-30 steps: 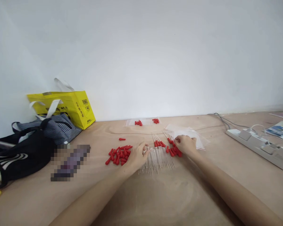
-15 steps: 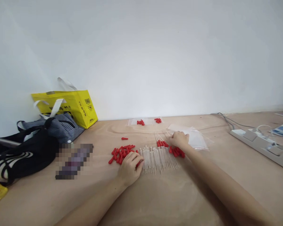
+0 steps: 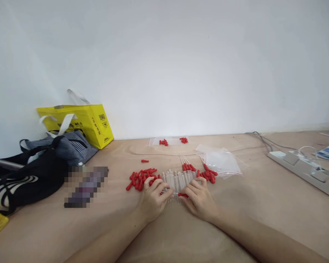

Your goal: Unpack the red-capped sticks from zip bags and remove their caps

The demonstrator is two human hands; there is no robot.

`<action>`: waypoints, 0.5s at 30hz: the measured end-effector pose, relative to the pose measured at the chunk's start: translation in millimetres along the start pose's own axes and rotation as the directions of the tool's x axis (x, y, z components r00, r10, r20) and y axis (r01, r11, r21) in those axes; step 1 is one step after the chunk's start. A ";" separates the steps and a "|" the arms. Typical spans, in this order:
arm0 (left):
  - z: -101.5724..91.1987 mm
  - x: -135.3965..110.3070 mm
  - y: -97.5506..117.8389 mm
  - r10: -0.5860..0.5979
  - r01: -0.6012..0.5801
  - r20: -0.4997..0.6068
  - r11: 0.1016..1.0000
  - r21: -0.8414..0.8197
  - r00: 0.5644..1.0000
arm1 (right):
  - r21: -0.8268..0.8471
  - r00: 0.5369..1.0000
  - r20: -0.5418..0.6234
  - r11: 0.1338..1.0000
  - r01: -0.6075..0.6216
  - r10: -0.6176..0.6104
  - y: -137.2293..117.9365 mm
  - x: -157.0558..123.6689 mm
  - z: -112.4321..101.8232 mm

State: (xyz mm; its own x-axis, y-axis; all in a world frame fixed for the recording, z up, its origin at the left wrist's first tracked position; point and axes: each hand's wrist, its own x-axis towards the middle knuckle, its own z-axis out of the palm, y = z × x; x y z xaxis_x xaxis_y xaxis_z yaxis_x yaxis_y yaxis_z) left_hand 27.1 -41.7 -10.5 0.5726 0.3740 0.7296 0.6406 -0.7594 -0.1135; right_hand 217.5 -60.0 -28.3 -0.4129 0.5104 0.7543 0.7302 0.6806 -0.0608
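Note:
My left hand (image 3: 153, 199) is closed on a thin clear dropper tube (image 3: 170, 193), which it holds sideways at the front of the row. Facing it, my right hand (image 3: 199, 201) pinches a red rubber bulb (image 3: 183, 195) at the tube's right end; whether the tube sits inside the bulb I cannot tell. Under and behind the fingers lies a row of clear tubes (image 3: 177, 178). Loose red bulbs (image 3: 138, 179) are heaped beyond my left hand. Droppers with red bulbs (image 3: 188, 167) lie behind the row, and more red bulbs (image 3: 208, 175) are bunched beyond my right hand.
Clear plastic bags (image 3: 222, 160) lie at the right rear. A filled bag (image 3: 171, 141) rests by the wall. One bulb (image 3: 144, 161) lies apart. Yellow (image 3: 100, 124), striped (image 3: 76, 146) and black (image 3: 44, 179) bags stand left; a power strip (image 3: 304, 170) with cables is right.
My right hand has come back from the plastic bags toward my left hand and now holds a red bulb. A dropper lies where it was. My left hand has shifted slightly right.

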 end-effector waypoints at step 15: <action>0.6 -1.2 4.7 0.014 -0.015 0.013 0.999 0.051 1.000 | 0.030 1.000 0.029 1.000 0.003 -0.004 1.1 1.7 -1.7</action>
State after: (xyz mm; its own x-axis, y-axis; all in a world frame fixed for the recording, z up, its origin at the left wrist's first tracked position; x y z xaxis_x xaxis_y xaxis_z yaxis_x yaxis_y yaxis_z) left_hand 29.7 -45.5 -12.3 0.5882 0.3697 0.7193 0.6569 -0.7371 -0.1584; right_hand 218.6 -59.3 -26.0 -0.4316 0.5225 0.7353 0.7122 0.6977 -0.0776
